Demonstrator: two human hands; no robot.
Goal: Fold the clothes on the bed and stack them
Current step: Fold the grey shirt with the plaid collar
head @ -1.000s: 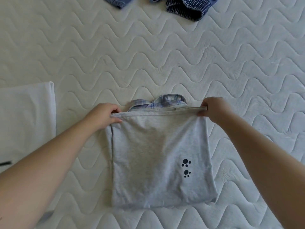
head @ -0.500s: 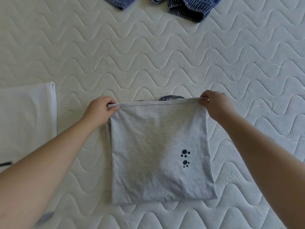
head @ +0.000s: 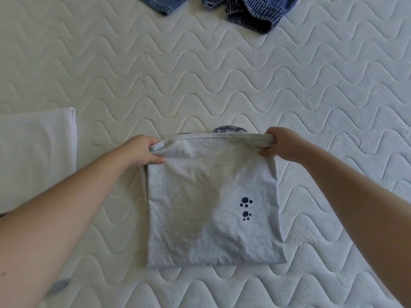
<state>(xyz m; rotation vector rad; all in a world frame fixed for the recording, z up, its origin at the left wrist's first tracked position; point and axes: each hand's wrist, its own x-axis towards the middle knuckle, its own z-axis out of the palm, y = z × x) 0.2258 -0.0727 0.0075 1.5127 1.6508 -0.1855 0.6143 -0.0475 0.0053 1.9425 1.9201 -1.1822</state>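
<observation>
Grey T-shirt [head: 211, 196], folded to a rectangle, flat on the quilted white mattress [head: 222, 85], near centre; two dark paw prints [head: 245, 208] toward its right side. Far edge lifted slightly and pulled taut between both grips. Left hand [head: 142, 152] clenched on the far-left corner, thumb on top of the cloth. Right hand [head: 279, 144] clenched on the far-right corner, fabric bunched under curled fingers. Just beyond the far edge, a sliver of blue plaid garment [head: 229, 129] peeking out, mostly hidden beneath the grey cloth. Folded white garment [head: 35, 156] at left, well apart. Denim piece [head: 162, 4] and dark striped garment [head: 255, 14] at the far edge, unfolded.
</observation>
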